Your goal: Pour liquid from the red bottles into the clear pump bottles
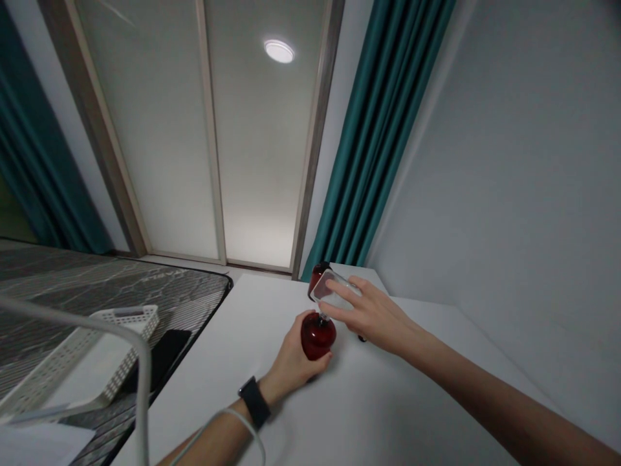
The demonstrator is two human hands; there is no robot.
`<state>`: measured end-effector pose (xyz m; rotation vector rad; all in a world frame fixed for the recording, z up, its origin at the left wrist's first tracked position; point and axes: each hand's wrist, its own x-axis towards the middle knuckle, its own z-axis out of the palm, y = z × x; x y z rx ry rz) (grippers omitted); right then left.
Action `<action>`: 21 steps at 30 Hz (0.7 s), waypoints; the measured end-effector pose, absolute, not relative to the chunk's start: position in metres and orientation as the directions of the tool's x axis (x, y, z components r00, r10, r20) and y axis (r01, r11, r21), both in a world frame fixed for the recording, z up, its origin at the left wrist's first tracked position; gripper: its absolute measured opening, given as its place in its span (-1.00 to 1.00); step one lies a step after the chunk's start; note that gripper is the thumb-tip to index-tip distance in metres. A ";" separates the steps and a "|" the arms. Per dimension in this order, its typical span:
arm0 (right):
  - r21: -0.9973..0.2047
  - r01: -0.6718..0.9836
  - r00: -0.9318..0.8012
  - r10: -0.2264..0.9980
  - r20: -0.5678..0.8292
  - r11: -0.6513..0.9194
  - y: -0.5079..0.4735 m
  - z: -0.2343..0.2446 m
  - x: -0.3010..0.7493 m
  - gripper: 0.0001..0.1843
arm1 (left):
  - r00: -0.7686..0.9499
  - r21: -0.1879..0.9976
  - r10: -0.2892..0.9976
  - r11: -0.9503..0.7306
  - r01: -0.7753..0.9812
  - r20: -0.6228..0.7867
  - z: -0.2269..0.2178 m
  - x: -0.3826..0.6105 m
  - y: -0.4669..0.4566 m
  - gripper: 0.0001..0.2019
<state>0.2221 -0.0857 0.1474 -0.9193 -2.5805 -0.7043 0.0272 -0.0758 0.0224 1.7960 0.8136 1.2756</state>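
My left hand (291, 362) is wrapped round a small round dark red bottle (317, 336) that stands on the white table (388, 401). A black watch sits on that wrist. My right hand (373, 314) holds a clear, greyish cap (330, 289) just above the bottle's neck, fingers pinched on it. A second dark red object (317, 272) shows partly behind the cap; I cannot make out what it is.
A white perforated plastic basket (92, 362) and a black flat object (165, 356) lie on a grey patterned mat (97, 285) at the left. A white cable (140, 382) curves in the foreground. Teal curtains (383, 129), a window and a white wall stand behind the table.
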 end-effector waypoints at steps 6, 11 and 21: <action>0.377 0.616 -0.779 0.463 0.423 0.691 -0.089 0.155 0.223 -0.45 | 0.300 0.856 0.825 -0.514 0.048 0.479 0.024 0.026 -0.076 -0.27; 0.459 0.578 -0.816 0.452 0.361 0.675 -0.090 0.164 0.219 -0.43 | 0.303 0.850 0.816 -0.526 0.036 0.492 0.023 0.025 -0.077 -0.25; 0.668 0.425 -0.901 0.216 0.376 0.610 -0.090 0.169 0.217 -0.54 | 0.312 0.848 0.808 -0.530 0.016 0.500 0.026 0.024 -0.076 -0.26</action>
